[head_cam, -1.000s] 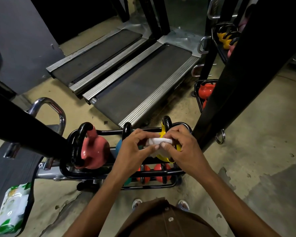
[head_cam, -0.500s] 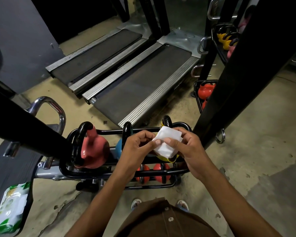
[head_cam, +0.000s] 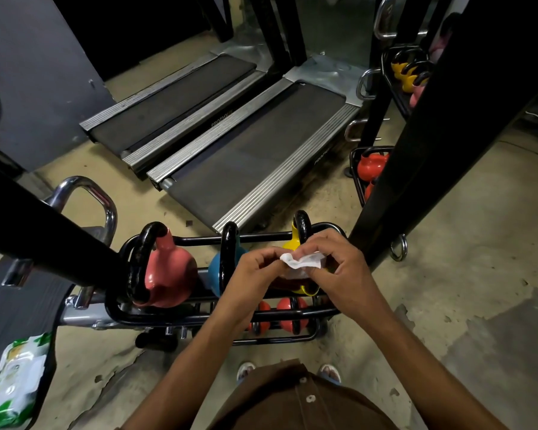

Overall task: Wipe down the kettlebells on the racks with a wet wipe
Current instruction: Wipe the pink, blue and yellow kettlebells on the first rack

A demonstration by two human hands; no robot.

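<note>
Both hands hold a white wet wipe above a low black rack. My left hand pinches the wipe's left edge, and my right hand grips its crumpled right part. On the rack's upper tier sit a pink kettlebell, a blue kettlebell and a yellow kettlebell, the yellow one mostly hidden behind my hands. Red kettlebells lie on the lower tier.
A green-and-white pack of wipes lies on a grey pad at the bottom left. Two treadmills stretch behind the rack. A thick black bar crosses on the left, a black post stands right, and a second rack holds more kettlebells.
The wipe was held folded, then opened out flat half a second ago; now it is crumpled between both hands. The hands stay over the yellow kettlebell.
</note>
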